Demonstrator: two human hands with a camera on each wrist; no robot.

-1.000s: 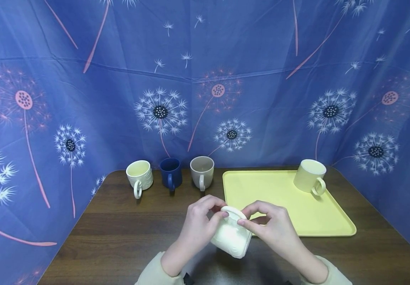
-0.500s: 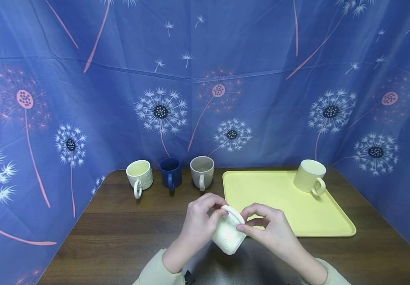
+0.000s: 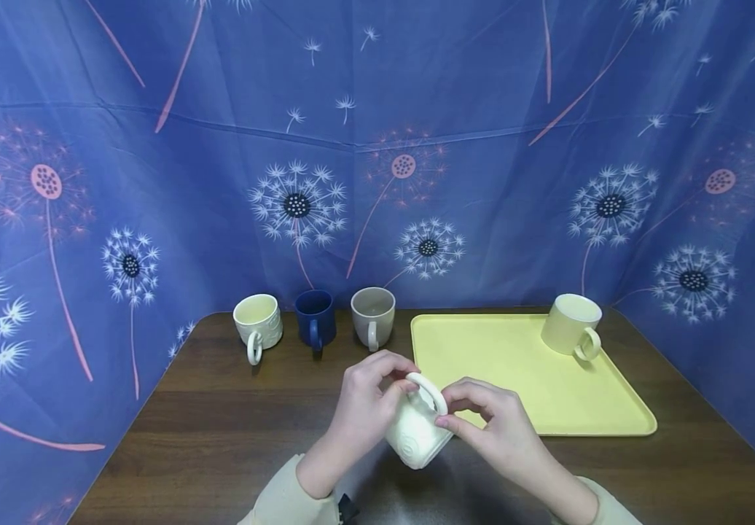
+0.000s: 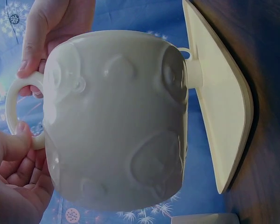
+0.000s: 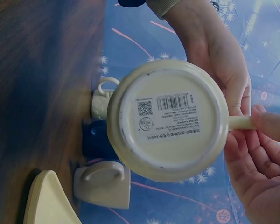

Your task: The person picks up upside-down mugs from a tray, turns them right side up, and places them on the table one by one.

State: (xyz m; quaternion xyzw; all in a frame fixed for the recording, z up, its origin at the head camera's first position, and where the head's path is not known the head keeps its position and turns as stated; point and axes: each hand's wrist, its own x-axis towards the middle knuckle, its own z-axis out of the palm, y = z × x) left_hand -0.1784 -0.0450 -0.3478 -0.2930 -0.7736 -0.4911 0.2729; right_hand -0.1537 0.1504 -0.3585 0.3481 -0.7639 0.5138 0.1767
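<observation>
A cream mug (image 3: 417, 436) with raised patterns hangs above the table in front of me, its handle (image 3: 431, 390) upward. My left hand (image 3: 369, 399) pinches one end of the handle, and my right hand (image 3: 498, 423) pinches the other. In the left wrist view the mug's embossed side (image 4: 114, 121) fills the middle, my left hand (image 4: 14, 172) below my right hand (image 4: 51, 32). The right wrist view faces its base, where a printed label (image 5: 167, 117) carries a barcode and a square code.
A cream mug (image 3: 258, 321), a navy mug (image 3: 315, 319) and a grey mug (image 3: 374, 318) line the back left of the wooden table (image 3: 220, 430). A yellow tray (image 3: 502, 357) lies at right, with a pale yellow mug (image 3: 568, 324) at its back right corner.
The held mug has tilted, its base swinging left and its handle turning steeper. Both hands have kept hold of the handle and shifted slightly. The other mugs and the tray stay put.
</observation>
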